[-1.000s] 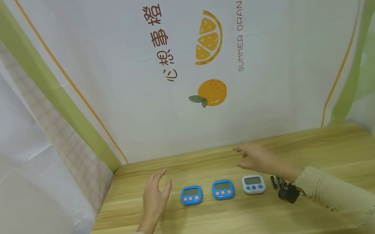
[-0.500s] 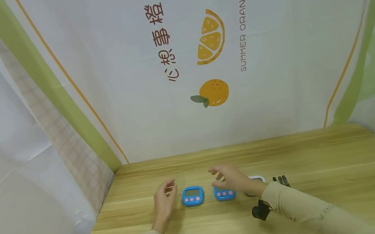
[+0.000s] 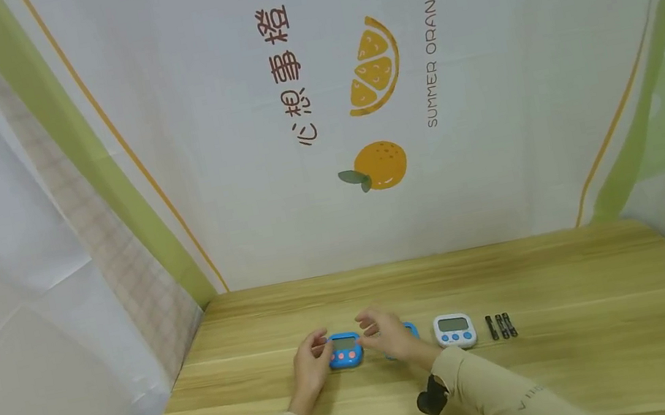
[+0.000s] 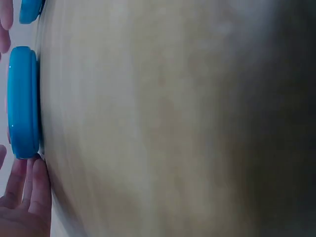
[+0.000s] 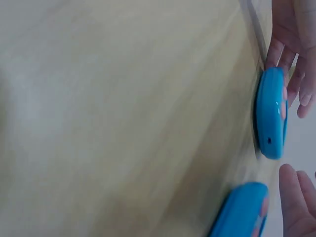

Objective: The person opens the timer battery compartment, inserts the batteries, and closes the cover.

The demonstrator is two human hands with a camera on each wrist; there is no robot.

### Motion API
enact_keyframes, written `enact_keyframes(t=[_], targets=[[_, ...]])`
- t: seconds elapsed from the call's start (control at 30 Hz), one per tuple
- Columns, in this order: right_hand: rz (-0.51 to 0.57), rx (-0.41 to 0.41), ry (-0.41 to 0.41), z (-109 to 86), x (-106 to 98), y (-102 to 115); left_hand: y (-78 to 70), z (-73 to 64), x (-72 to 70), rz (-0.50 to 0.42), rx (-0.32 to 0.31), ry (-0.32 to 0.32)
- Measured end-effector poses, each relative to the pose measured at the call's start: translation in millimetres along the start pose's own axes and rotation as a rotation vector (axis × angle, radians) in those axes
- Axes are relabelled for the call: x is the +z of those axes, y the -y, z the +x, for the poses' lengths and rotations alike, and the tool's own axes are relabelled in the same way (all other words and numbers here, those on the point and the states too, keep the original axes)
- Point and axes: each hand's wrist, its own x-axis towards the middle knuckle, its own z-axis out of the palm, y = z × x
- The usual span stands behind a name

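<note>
Three digital timers lie in a row on the wooden table. My left hand (image 3: 311, 368) is at the left edge of the leftmost blue timer (image 3: 347, 359). In the left wrist view its extended fingers (image 4: 39, 190) reach that blue timer's (image 4: 23, 103) end and seem to touch it. My right hand (image 3: 394, 337), fingers loosely bent, hovers just right of the same timer and partly covers the middle blue timer (image 3: 413, 330). In the right wrist view a gap separates the right fingers (image 5: 292, 190) from the leftmost timer (image 5: 270, 116). Nothing is between them.
A white timer (image 3: 454, 331) with blue buttons lies to the right. Beyond it are three black batteries (image 3: 501, 327), side by side. The wooden table (image 3: 596, 339) meets a white curtain (image 3: 215, 146) printed with oranges at the back.
Both hands have moved toward the leftmost blue timer, the right hand sweeping left from above the white timer, the left hand shifting right. The white timer and batteries are uncovered now.
</note>
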Motion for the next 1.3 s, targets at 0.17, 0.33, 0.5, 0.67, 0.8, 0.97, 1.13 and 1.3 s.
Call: enact_keyframes(t=[0.17,0.33,0.5,0.67,0.8,0.97,1.13,1.3], targets=[[-0.01,0.116,-0.01,1.7,12,-2,13.5,-0.3,0.3,-0.004,0.063,0.02],[-0.046,0.175,0.024,1.6,21,0,4.4,-0.4,-5.4,0.002,-0.099,0.145],[-0.116,0.146,0.022,1.1,28,1,-1.4,-0.4,-12.9,-0.027,-0.165,0.283],[-0.197,0.134,0.01,3.0,31,0,1.8,-0.1,-19.2,-0.097,-0.169,0.37],[-0.194,0.137,0.019,3.2,33,0,4.4,-1.1,-23.1,-0.17,-0.164,0.414],[-0.183,0.141,0.016,2.5,34,0,4.4,-1.8,-23.6,-0.221,-0.18,0.415],[-0.193,0.125,0.006,2.8,35,-1,3.8,-2.8,-22.4,-0.255,-0.191,0.402],[-0.16,0.126,-0.013,5.1,34,0,3.2,-2.5,-22.4,-0.247,-0.193,0.379]])
